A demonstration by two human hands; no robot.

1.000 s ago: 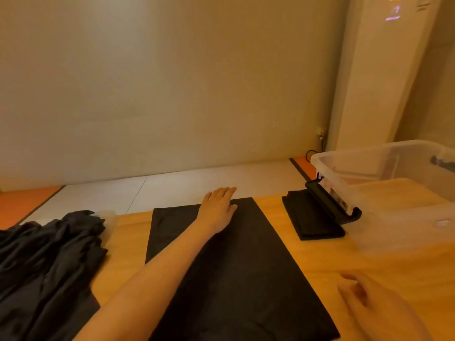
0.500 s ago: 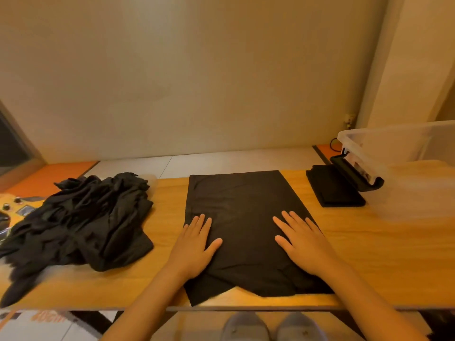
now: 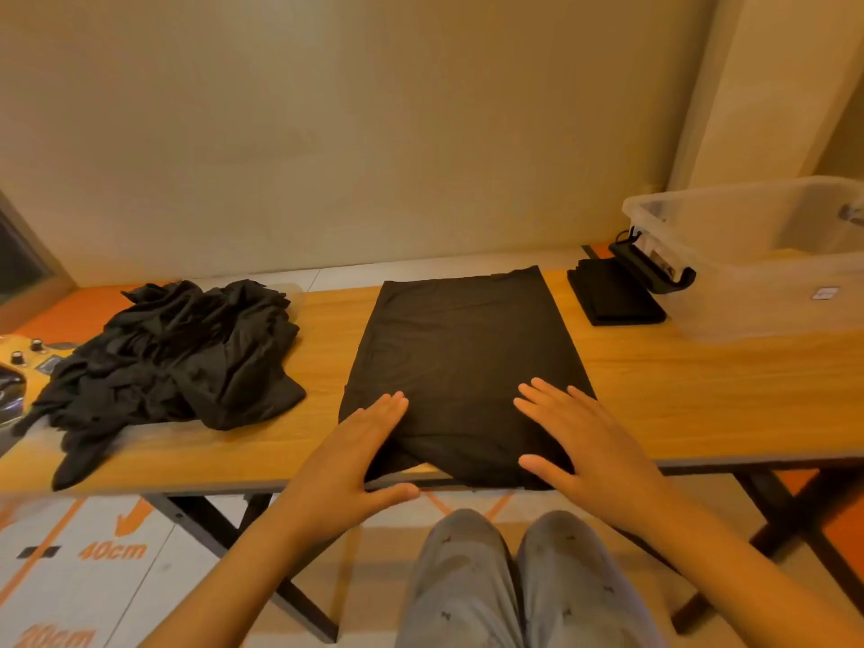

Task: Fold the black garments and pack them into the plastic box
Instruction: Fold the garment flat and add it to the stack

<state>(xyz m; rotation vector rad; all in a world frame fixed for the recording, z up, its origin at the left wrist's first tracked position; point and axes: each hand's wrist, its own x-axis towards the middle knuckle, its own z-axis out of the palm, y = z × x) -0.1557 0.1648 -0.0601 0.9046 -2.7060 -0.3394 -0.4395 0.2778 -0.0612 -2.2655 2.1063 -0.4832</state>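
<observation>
Black garment (image 3: 467,348), flat on surface (image 3: 678,390): left hand (image 3: 355,456) and right hand (image 3: 584,441) now drawn back to its near hem, fingers straight, gripping nothing; cross-fold probably next.

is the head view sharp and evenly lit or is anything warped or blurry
Head view: dim, warm orange light; wide-angle lens tilts the pillar and curves the table; left hand and right hand look slightly soft; folds in the pile fade into darkness; no strong glare on the box.

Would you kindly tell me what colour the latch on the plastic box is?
The latch is black, clearest in head view.
</observation>
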